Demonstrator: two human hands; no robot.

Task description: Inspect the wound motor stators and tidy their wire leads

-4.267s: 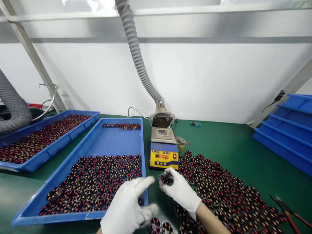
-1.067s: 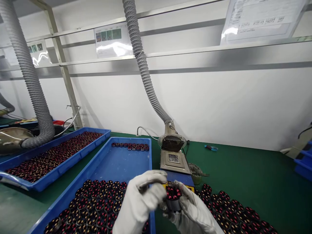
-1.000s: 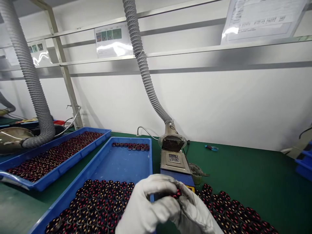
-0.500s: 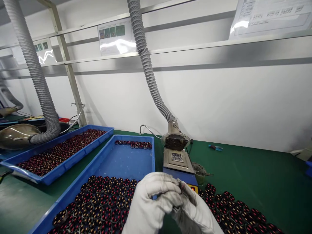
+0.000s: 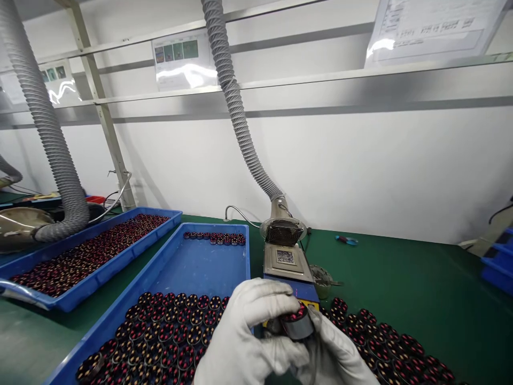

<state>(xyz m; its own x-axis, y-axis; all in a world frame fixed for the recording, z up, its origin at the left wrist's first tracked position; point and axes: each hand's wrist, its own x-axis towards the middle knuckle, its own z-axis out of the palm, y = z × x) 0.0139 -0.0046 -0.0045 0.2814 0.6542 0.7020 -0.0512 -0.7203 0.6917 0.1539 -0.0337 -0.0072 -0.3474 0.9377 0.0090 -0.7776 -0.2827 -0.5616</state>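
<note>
Behind the green desk (image 5: 404, 278) stands a white wall (image 5: 360, 171); left hand (image 5: 248, 331) and right hand (image 5: 340, 345) together pinch one round part (image 5: 299, 325).

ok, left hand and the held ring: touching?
Touching. The head view shows the left hand's gloved fingers lapping the rim of the ring, with no gap visible between them.

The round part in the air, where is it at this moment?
In the head view, low and right of centre, the round part is held between the left hand and right hand, in front of the machine.
</note>
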